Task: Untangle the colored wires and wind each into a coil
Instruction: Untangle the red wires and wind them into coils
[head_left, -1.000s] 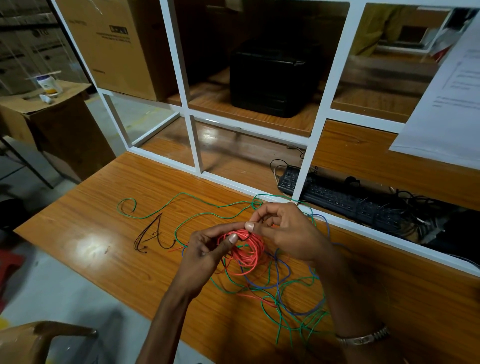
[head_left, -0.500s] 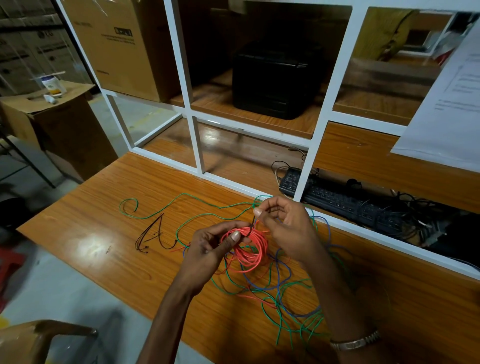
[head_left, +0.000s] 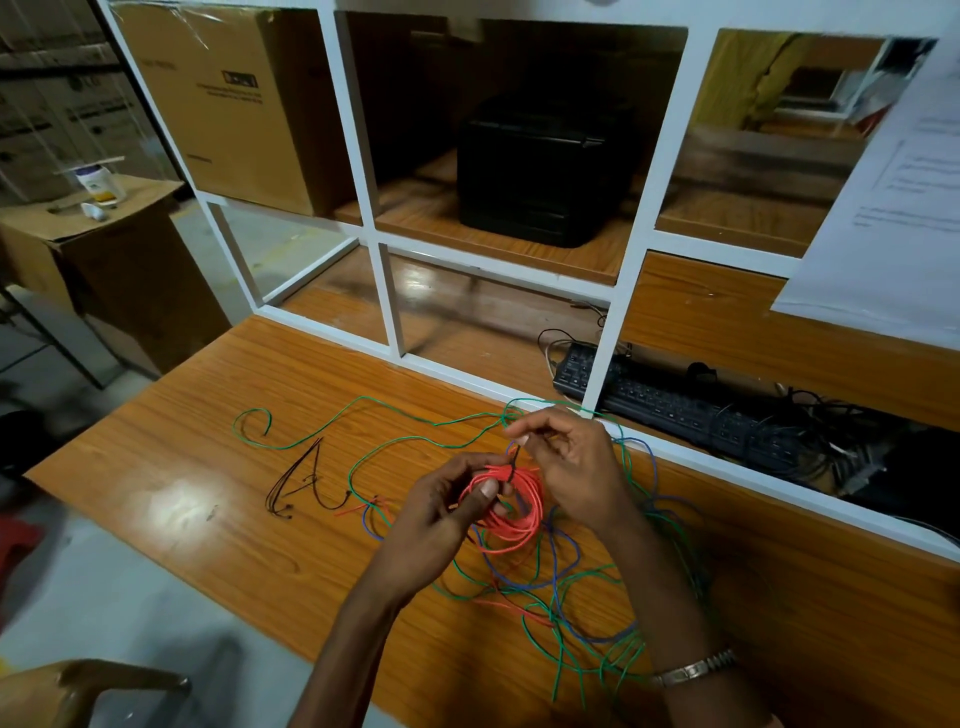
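Note:
A coil of red wire (head_left: 511, 514) is held just above the wooden table (head_left: 208, 467). My left hand (head_left: 441, 512) grips the coil's left side, thumb pressed on its strands. My right hand (head_left: 571, 467) pinches a short dark tie (head_left: 514, 460) that rises from the top of the coil. Loose green wire (head_left: 363, 415) trails away to the left across the table. More green and blue wire (head_left: 566, 551) lies tangled under and to the right of my hands.
Thin black ties (head_left: 301, 480) lie on the table left of the hands. A white frame partition (head_left: 608, 332) stands behind the wires, with a black keyboard (head_left: 649, 395) and cables beyond it. A cardboard box (head_left: 228, 104) and a black case (head_left: 545, 166) sit on shelves.
My right hand has lifted slightly and now pulls the dark tie up from the red coil. The coil and my left hand stay almost in place.

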